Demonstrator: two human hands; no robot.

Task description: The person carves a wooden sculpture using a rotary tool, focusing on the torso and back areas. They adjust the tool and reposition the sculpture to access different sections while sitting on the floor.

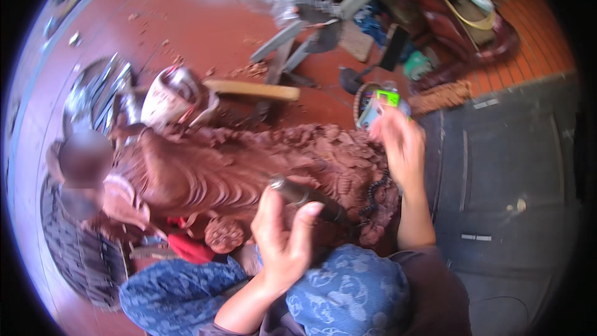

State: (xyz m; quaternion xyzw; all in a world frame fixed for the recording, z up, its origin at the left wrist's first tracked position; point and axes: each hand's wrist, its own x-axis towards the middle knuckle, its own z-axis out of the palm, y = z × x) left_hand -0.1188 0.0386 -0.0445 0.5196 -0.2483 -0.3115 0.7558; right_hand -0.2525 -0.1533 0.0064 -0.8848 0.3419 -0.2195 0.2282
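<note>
Your left hand point(283, 236) clamps the rotary carving handpiece point(305, 196) against the reddish wood sculpture point(205, 168) for control, while your right hand point(398, 143), blurred, closes around a green-topped container point(380, 104).

Red floor point(205, 31) carries carved statue point(249, 168), wood plank point(252, 89).

Rotary tool point(305, 198) on carving point(249, 168), mallet point(252, 90) behind.

The carved wooden figure point(249, 168) looks reddish, matt and deeply ridged; the rotary tool point(305, 198) is dark, smooth metal; the floor tiles point(205, 31) shine glossy red.
</note>
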